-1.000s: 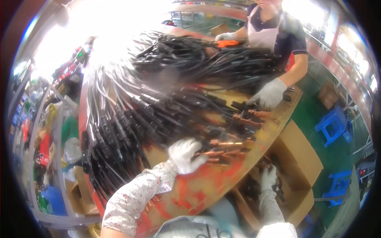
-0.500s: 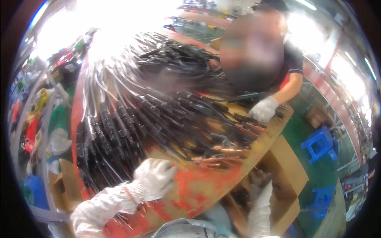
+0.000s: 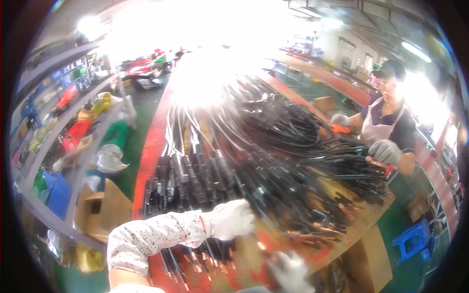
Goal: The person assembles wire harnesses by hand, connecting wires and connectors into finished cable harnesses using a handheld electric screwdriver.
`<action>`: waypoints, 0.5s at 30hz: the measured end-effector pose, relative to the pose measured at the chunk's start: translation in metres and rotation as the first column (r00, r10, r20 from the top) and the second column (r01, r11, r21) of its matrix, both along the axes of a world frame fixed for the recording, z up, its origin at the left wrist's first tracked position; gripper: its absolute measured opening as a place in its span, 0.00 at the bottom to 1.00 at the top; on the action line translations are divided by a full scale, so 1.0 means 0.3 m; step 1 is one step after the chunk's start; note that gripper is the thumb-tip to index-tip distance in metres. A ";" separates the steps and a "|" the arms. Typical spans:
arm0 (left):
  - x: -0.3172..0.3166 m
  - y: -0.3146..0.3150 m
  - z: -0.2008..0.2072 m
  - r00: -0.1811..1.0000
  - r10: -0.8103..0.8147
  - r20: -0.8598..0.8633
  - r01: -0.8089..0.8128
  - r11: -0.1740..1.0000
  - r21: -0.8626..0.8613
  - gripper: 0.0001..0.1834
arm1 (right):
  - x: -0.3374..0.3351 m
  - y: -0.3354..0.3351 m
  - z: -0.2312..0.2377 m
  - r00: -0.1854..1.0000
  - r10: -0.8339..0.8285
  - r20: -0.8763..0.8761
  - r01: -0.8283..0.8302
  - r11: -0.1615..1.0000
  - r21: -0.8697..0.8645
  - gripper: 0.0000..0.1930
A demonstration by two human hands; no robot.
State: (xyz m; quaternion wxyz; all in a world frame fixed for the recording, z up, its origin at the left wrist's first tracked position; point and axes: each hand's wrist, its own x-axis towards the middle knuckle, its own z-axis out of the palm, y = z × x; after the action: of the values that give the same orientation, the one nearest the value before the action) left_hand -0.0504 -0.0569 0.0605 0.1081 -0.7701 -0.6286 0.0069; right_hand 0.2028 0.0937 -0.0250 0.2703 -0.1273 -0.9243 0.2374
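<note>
Long black cables [image 3: 264,180] with thicker black sleeves lie in a dense spread over the red and tan worktable [image 3: 151,166]. Their bare copper ends [image 3: 325,232] point to the near side. My left hand [image 3: 232,219], in a white knit glove below a patterned sleeve, hovers over the near cables with its fingers curled. What it holds, if anything, is hidden. Close to the table's near edge my right hand [image 3: 289,271], also gloved, is smeared by motion, so its fingers cannot be made out. Below the left forearm more copper-tipped cable ends [image 3: 210,259] show.
Across the table at the right, a co-worker in a cap and apron has a gloved hand [image 3: 385,152] at the cable ends. An open cardboard box [image 3: 366,259] stands at the near right edge, another box [image 3: 110,207] at left. Shelving [image 3: 90,166] lines the left; a blue stool [image 3: 413,241] stands right.
My view has swung, so the table sits lower and the co-worker farther right. My right hand has come from the box at the near right to the table's near edge. My left stays near the cables.
</note>
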 end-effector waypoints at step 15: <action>0.004 -0.088 -0.079 0.989 0.132 0.064 -0.122 0.982 -0.141 0.08 | -0.035 0.089 -0.050 0.981 0.195 0.002 -0.195 0.980 0.037 0.13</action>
State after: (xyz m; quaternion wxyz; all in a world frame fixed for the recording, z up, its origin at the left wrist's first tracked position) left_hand -0.0492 -0.0833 0.0368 0.0315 -0.7336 -0.6782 0.0285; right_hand 0.1923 0.1202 -0.0400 0.2486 -0.0308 -0.9364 0.2458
